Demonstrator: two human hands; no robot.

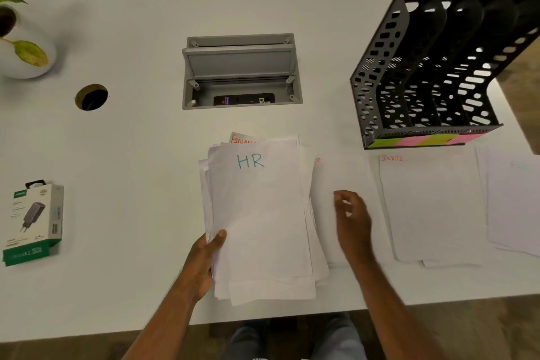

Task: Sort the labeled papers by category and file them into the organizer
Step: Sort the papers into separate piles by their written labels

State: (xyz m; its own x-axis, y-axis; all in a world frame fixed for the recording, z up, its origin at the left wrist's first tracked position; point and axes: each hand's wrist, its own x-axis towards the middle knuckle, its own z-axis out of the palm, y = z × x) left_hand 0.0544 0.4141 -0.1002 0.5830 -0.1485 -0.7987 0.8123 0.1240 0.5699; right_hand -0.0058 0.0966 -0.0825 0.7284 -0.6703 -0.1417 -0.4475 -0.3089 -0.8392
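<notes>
My left hand (206,254) grips the lower left edge of a loose stack of white papers (260,219), thumb on top. The top sheet reads "HR" in green, and a sheet marked "FINAN" in red peeks out behind. My right hand (352,219) hovers with loosely curled fingers over a flat sheet (344,178) whose red label is mostly covered by the stack. Further right lie a pile headed "SPORTS" (432,207) and another pile (514,202) with a faint label. The black mesh organizer (423,73) with several slots stands at the back right, coloured sticky labels along its front.
A grey cable box (241,70) with its lid raised is sunk into the white table (131,38) behind the stack. A round cable hole (91,97), a potted plant (23,38) and a charger box (35,222) sit on the left. The table's near edge runs just below the papers.
</notes>
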